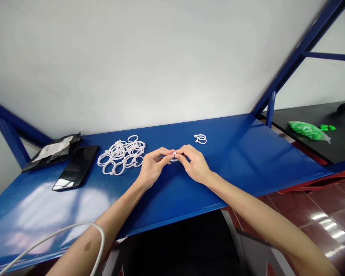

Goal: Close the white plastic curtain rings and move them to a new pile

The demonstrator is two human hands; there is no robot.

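Note:
Over the middle of the blue table, my left hand (154,165) and my right hand (194,164) meet fingertip to fingertip. Both pinch one white plastic ring (174,160), whose small clasp part lies between the fingers; much of it is hidden by them. To the left of my left hand lies a loose pile of similar white rings (117,151), each with a small knob. Beyond my right hand, two white rings (201,138) lie overlapping on the table.
A black phone (76,168) and a black plastic package (53,151) with a white label lie at the left. A white cable (74,226) crosses my left forearm. On a black table (342,142) at right sits a bag of green pieces (307,130). A white wall stands behind.

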